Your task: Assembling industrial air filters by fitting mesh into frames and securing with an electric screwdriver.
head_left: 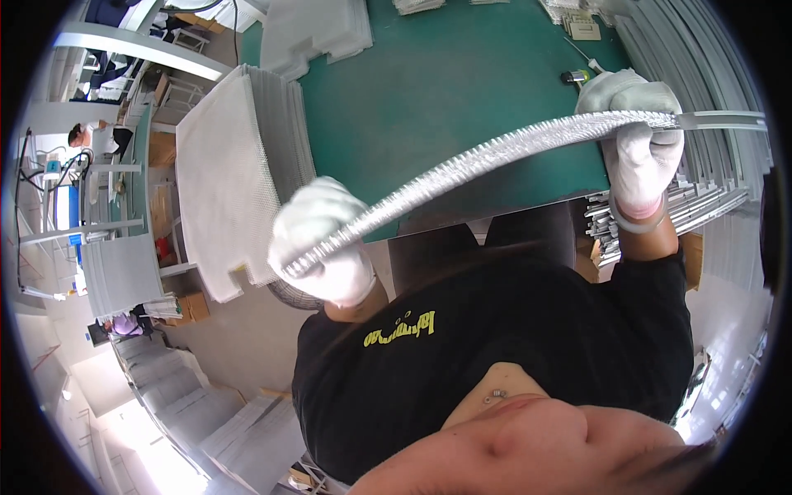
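Observation:
A silvery mesh panel (487,157), seen edge-on and looking bowed, spans the space between my two gloved hands above the near edge of the green tabletop (429,91). Its lower left corner is in the grip of my left hand (326,243), fingers closed around the edge. My right hand (635,136) is closed on the other end, thumb and fingers on either side. A pale metal channel strip (722,121) runs rightward from that end, beside my right hand. Whether the strip is joined to the panel cannot be made out.
Stacked pale mesh sheets (219,177) stand left of the tabletop, with white notched sheets (313,33) behind. A screwdriver (590,58) and a small black-and-green tool (575,77) lie near my right hand. Long metal profiles (681,58) line the right side. Other people work far left.

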Motion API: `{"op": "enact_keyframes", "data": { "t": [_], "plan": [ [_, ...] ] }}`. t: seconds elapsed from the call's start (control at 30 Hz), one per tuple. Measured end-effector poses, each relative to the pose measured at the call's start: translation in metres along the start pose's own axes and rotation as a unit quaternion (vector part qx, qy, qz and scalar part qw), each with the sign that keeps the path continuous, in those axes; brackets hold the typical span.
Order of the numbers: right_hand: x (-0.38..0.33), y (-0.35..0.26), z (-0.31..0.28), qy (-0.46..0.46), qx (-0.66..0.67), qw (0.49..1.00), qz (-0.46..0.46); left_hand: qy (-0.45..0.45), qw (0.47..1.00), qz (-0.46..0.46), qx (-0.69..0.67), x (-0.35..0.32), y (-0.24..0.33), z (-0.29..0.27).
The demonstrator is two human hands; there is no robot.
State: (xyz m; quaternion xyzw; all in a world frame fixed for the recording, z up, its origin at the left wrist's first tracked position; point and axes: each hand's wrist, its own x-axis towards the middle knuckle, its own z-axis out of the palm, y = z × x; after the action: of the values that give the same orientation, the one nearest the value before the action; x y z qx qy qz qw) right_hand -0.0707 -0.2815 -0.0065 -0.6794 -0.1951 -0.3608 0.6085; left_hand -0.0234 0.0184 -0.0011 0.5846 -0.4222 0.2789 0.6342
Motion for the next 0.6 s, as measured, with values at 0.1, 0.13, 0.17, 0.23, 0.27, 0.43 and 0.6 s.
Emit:
{"op": "enact_keyframes", "data": {
  "t": [0.1, 0.13, 0.17, 0.23, 0.27, 0.43, 0.6],
  "plan": [
    [0.0, -0.003, 0.005, -0.041, 0.054, 0.996, -0.052, -0.047, 0.998, 0.04, -0.011, 0.003, -0.001, -0.002],
    [-0.005, -0.001, 0.001, -0.045, 0.08, 0.994, -0.052, -0.065, 0.996, 0.069, -0.004, 0.0, 0.001, 0.001],
    [-0.009, -0.004, 0.001, -0.066, 0.06, 0.992, -0.094, -0.055, 0.994, 0.093, 0.001, -0.003, 0.001, -0.001],
    [-0.029, -0.014, 0.005, -0.031, 0.057, 0.992, -0.108, -0.173, 0.965, 0.106, -0.168, 0.005, -0.013, -0.01],
    [-0.043, -0.016, -0.005, -0.009, 0.024, 0.994, -0.102, -0.284, 0.888, 0.116, -0.343, 0.007, -0.026, -0.012],
    [-0.077, -0.008, -0.011, -0.117, 0.17, 0.955, -0.214, -0.444, 0.873, -0.183, -0.086, -0.069, -0.048, -0.028],
    [-0.109, -0.014, -0.032, -0.135, 0.081, 0.97, -0.184, -0.462, 0.837, -0.197, 0.218, -0.112, -0.085, -0.04]
  ]
}}
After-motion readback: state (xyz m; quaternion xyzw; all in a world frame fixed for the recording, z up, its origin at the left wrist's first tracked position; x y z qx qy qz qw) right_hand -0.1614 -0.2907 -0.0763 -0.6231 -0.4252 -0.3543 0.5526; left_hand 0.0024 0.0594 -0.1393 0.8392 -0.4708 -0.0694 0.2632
